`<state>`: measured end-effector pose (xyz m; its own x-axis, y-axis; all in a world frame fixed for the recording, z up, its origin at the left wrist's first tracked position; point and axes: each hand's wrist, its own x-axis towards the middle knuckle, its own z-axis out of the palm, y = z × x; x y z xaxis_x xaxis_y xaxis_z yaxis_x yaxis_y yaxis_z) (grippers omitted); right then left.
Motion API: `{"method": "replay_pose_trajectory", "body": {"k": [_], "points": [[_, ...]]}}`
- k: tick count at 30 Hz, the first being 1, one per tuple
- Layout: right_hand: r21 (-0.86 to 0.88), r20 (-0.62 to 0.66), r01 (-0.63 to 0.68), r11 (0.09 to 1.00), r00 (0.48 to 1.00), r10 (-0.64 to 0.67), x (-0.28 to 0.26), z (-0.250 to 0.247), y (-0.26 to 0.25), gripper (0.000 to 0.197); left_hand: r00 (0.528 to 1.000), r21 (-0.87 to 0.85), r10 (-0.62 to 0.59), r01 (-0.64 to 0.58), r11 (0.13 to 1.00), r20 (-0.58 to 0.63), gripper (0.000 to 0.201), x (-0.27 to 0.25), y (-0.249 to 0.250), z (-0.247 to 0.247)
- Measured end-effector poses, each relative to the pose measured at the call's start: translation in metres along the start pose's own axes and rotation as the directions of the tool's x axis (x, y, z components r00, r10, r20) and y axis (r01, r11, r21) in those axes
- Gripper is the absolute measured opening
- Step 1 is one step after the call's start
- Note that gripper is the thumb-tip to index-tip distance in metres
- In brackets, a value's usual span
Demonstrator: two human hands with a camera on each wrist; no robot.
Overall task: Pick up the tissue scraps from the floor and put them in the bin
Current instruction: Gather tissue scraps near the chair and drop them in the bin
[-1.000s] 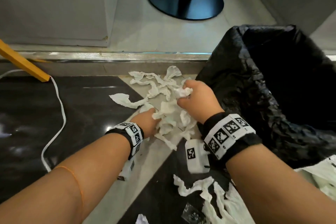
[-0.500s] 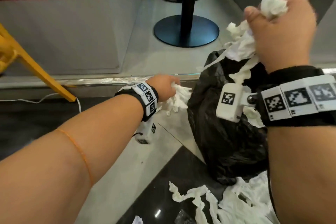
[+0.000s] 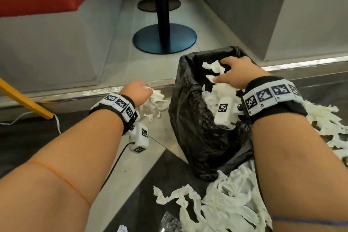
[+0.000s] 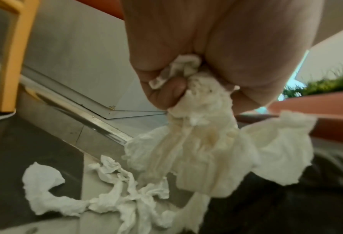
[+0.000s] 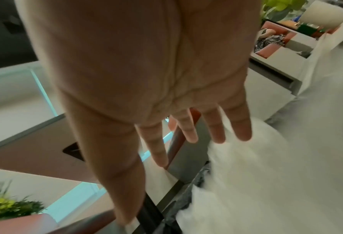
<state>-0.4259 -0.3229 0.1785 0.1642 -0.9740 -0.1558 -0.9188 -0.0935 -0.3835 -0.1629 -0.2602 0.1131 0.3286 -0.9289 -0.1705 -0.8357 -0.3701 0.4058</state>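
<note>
My left hand (image 3: 138,90) grips a bunch of white tissue scraps (image 4: 196,142) just left of the bin (image 3: 190,118), a black bag standing on the floor. Those scraps (image 3: 156,98) hang down toward other pieces lying on the tiles (image 4: 98,201). My right hand (image 3: 234,73) hovers over the bin's mouth with its fingers (image 5: 216,129) spread straight and nothing in them. Tissue scraps (image 3: 212,73) are in the bin below it, blurred white in the right wrist view (image 5: 256,174). More scraps (image 3: 222,207) lie on the floor in front of the bin.
A black table pole with a round base (image 3: 163,37) stands behind the bin on a raised step with a metal edge (image 3: 75,92). Red seats on grey plinths flank it. A yellow chair leg (image 3: 24,100) and a white cable (image 3: 58,124) lie at the left. Further scraps (image 3: 323,120) lie right of the bin.
My right hand rose with a bunch of scraps, came down over the bin and let them go. My left hand lifted its bunch off the floor pile and holds it beside the bin.
</note>
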Motion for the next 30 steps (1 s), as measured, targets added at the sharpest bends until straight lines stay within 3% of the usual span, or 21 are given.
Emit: {"method": "replay_pose_trajectory", "body": {"k": [2,4,7,10,12,20,25,30], "points": [[0.031,-0.003,-0.01,0.999,1.0,0.01,-0.001,-0.006,0.008,0.069,1.0,-0.069,-0.009,0.008,0.998,-0.015,0.028,0.004,0.007,-0.01],[0.098,-0.099,0.014,0.995,0.995,-0.004,-0.002,-0.016,0.013,0.061,0.999,-0.174,0.004,-0.012,0.985,-0.046,0.028,0.007,0.023,-0.021],[0.218,-0.245,0.063,0.974,0.969,-0.008,-0.008,-0.031,0.016,0.05,0.998,-0.505,-0.014,-0.023,0.863,-0.069,0.033,0.0,0.065,-0.036],[0.321,-0.341,0.104,0.942,0.94,0.012,-0.011,-0.038,0.019,0.042,0.989,-0.627,0.097,-0.146,0.765,-0.111,0.036,-0.005,0.105,-0.037],[0.344,-0.376,0.125,0.931,0.926,0.015,-0.013,-0.04,0.02,0.038,0.975,-0.623,0.19,-0.218,0.751,-0.112,0.035,-0.009,0.121,-0.03],[0.37,-0.437,0.158,0.916,0.899,0.021,-0.022,-0.047,0.03,0.033,0.892,-0.463,0.431,-0.442,0.768,-0.137,0.06,-0.006,0.148,0.011],[0.353,-0.448,0.171,0.92,0.894,0.006,-0.023,-0.049,0.031,0.033,0.849,-0.357,0.528,-0.484,0.799,0.029,0.078,-0.012,0.15,0.021],[0.354,-0.449,0.205,0.913,0.893,-0.026,-0.018,-0.043,0.02,0.031,0.808,-0.573,0.589,-0.481,0.664,0.005,0.068,-0.012,0.141,0.015]]}}
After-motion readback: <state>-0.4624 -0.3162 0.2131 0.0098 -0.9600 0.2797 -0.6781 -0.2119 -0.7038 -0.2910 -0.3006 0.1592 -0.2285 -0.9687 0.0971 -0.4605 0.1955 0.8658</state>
